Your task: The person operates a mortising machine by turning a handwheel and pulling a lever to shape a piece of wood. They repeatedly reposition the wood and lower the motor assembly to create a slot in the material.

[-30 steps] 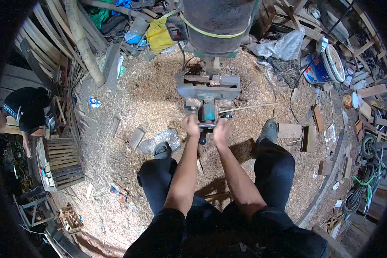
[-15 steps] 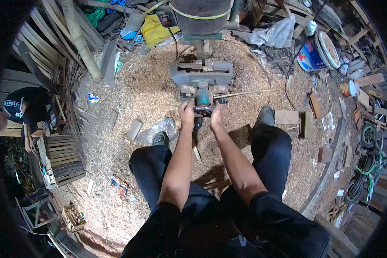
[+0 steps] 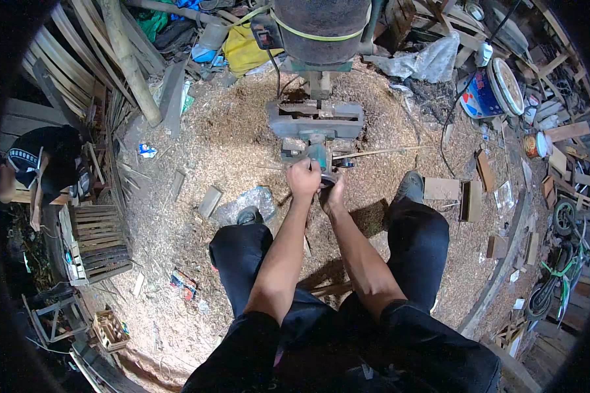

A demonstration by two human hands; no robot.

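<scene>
I sit over a grey and teal machine point(image 3: 316, 124) that stands in wood shavings. My left hand point(image 3: 303, 178) is closed around the teal front part of the machine point(image 3: 319, 156). My right hand point(image 3: 333, 193) sits just below and right of it, cupped under the same part; what it grips is hidden. A thin wooden stick point(image 3: 380, 152) pokes out to the right of the machine. A dark barrel with a yellow band point(image 3: 321, 26) rises behind it.
Shavings point(image 3: 210, 150) cover the floor. Another person in black point(image 3: 42, 164) crouches at the far left beside a slatted crate point(image 3: 95, 242). Wood blocks point(image 3: 442, 188), a blue and white bucket point(image 3: 488, 95), planks point(image 3: 131, 59) and a plastic sheet point(image 3: 246, 203) lie around.
My left hand has moved right, onto the teal front part. My right hand has dropped slightly below it. The view has shifted a little.
</scene>
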